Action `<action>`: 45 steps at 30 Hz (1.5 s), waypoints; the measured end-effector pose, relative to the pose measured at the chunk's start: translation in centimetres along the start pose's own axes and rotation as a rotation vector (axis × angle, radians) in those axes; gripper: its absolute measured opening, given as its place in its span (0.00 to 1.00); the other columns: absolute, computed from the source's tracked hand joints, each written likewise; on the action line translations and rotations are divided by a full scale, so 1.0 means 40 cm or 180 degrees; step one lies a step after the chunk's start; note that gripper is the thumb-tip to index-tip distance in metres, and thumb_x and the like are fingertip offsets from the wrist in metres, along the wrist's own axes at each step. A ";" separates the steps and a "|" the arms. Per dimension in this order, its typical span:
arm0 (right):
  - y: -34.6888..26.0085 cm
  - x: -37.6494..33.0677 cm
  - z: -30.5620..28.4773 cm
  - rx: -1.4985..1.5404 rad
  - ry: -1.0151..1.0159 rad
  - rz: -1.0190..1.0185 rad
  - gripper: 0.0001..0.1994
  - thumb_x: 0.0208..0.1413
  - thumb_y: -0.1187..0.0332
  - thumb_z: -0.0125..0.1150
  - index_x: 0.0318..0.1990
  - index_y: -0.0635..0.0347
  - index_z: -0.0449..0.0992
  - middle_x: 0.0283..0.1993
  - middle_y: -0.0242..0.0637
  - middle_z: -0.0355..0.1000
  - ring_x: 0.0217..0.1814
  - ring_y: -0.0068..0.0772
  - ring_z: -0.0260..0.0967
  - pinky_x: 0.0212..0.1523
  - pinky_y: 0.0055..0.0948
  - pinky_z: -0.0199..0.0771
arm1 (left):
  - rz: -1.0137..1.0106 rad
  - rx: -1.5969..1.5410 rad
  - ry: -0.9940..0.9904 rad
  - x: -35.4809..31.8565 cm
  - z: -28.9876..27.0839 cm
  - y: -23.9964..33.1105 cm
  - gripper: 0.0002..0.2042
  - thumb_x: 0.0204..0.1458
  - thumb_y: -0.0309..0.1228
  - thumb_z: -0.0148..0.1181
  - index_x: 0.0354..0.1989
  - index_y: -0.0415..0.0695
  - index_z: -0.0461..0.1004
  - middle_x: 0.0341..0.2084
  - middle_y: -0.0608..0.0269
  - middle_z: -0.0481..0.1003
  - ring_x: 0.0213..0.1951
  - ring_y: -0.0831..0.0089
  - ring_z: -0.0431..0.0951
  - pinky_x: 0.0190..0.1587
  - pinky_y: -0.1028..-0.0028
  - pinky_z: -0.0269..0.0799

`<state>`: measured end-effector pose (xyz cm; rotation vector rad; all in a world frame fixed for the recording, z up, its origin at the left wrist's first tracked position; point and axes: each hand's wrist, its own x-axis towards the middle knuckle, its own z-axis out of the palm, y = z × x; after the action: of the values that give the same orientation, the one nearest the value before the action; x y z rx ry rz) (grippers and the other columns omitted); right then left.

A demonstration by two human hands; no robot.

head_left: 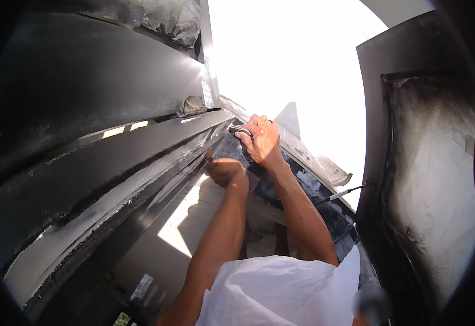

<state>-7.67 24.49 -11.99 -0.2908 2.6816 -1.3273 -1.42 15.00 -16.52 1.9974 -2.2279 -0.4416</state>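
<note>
My right hand (263,140) is closed round a small dark sanding pad (238,130) with a pale edge. It presses the pad against the corner where the grey vehicle body panel (194,126) meets a dark, dusty jamb panel (231,151). Lower and to the left, my left hand (227,170) rests against the edge of that jamb. Its fingers are mostly turned away and hidden, so their grip does not show. White smears and dust lie on the dark surfaces around both hands.
An open door (373,108) with cloudy plastic film (433,179) stands at the right, joined by a thin rod (343,194). Masking paper (324,169) runs along the jamb, one end curled up. A wrapped door handle (192,106) juts out at the left.
</note>
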 end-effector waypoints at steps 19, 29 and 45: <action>0.008 0.016 -0.034 -0.0274 -0.0573 0.0293 0.16 0.55 0.54 0.66 0.44 0.54 0.85 0.37 0.41 0.71 0.45 0.47 0.68 0.47 0.45 0.61 | -0.0427 0.0783 -0.0056 0.034 0.075 -0.058 0.20 0.66 0.42 0.38 0.48 0.43 0.75 0.44 0.54 0.81 0.44 0.53 0.83 0.48 0.59 0.80; 0.009 0.002 -0.029 -0.0211 -0.0375 0.0537 0.16 0.56 0.53 0.65 0.44 0.52 0.85 0.35 0.41 0.72 0.44 0.47 0.69 0.47 0.45 0.62 | -0.0100 0.1284 -0.0467 -0.007 -0.017 0.027 0.18 0.66 0.43 0.42 0.49 0.43 0.74 0.42 0.60 0.81 0.41 0.60 0.84 0.44 0.65 0.80; -0.013 0.006 0.001 -0.0177 0.0044 0.0572 0.12 0.52 0.59 0.68 0.40 0.54 0.85 0.35 0.40 0.71 0.41 0.47 0.69 0.45 0.44 0.62 | 0.0310 0.0068 -0.0008 0.035 0.058 -0.042 0.21 0.55 0.41 0.65 0.50 0.37 0.76 0.39 0.52 0.82 0.31 0.60 0.86 0.30 0.64 0.83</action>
<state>-7.85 24.08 -11.62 -0.0445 2.6852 -1.2087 -0.64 13.80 -19.36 1.8891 -2.3286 -0.4113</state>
